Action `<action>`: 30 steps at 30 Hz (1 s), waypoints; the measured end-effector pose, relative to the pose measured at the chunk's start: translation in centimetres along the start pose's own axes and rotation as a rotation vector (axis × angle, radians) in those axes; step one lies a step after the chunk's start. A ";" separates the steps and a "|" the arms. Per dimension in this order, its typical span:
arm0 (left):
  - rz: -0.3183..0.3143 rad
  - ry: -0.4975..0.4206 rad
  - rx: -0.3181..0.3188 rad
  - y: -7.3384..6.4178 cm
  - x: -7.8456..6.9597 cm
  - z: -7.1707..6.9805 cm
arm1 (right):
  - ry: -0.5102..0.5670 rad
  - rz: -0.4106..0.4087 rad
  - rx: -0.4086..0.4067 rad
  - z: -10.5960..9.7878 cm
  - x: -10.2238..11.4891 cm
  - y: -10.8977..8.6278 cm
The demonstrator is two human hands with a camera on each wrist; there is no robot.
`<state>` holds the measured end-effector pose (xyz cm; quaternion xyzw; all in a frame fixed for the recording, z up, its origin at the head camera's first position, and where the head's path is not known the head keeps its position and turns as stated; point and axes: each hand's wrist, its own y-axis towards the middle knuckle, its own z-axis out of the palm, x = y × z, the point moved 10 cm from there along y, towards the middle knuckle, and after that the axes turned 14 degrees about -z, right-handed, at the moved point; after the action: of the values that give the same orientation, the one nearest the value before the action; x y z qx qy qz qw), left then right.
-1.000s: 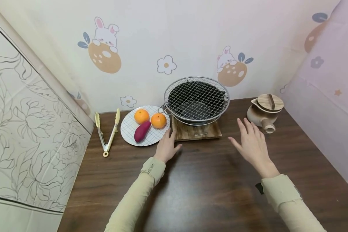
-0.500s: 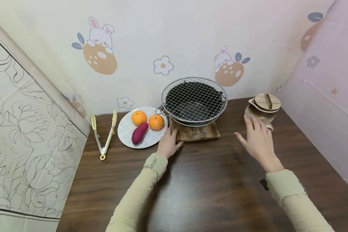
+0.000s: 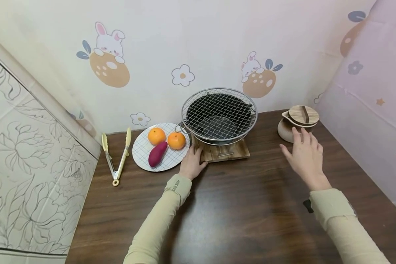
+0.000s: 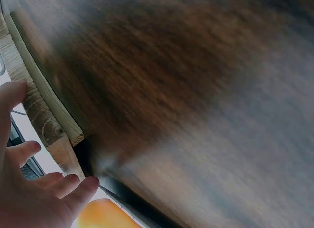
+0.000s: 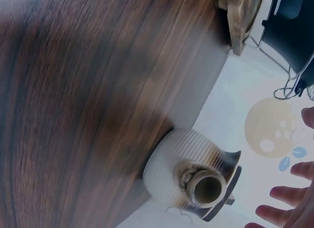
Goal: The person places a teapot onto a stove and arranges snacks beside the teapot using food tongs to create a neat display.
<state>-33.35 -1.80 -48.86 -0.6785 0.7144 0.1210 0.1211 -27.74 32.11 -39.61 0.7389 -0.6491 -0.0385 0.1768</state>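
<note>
My left hand [image 3: 191,165] reaches to the left front corner of a wooden board [image 3: 231,153], beside the plate. In the left wrist view its fingers [image 4: 29,152] are spread beside the board's edge; firm contact cannot be told. On the board stands a round black grill with a wire mesh [image 3: 220,113] on top. My right hand [image 3: 304,157], fingers apart, is in front of a clay teapot [image 3: 285,131] with a wooden lid [image 3: 304,114]. The hand hides the teapot's hollow side handle in the head view; the right wrist view shows that handle [image 5: 206,190], apart from the fingers.
Left of the grill, a checked white plate [image 3: 140,159] bears two oranges [image 3: 156,136] and a purple sweet potato [image 3: 157,154]. Spread tongs [image 3: 119,167] lie at the far left. A printed wall covering [image 3: 214,47] rises behind the brown table [image 3: 224,212].
My right hand has moved right, from left of the teapot to in front of it, covering its handle. The left hand has stayed almost still at the board. The head view has shifted slightly.
</note>
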 end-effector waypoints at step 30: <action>-0.064 -0.004 0.074 1.0 -0.3 0.4 | 0.076 0.162 0.044 1.9 -5.4 1.3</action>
<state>-34.30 -1.38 -49.12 -0.6958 0.6961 0.0920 0.1513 -30.33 36.86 -41.92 0.6888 -0.7001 0.0183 0.1875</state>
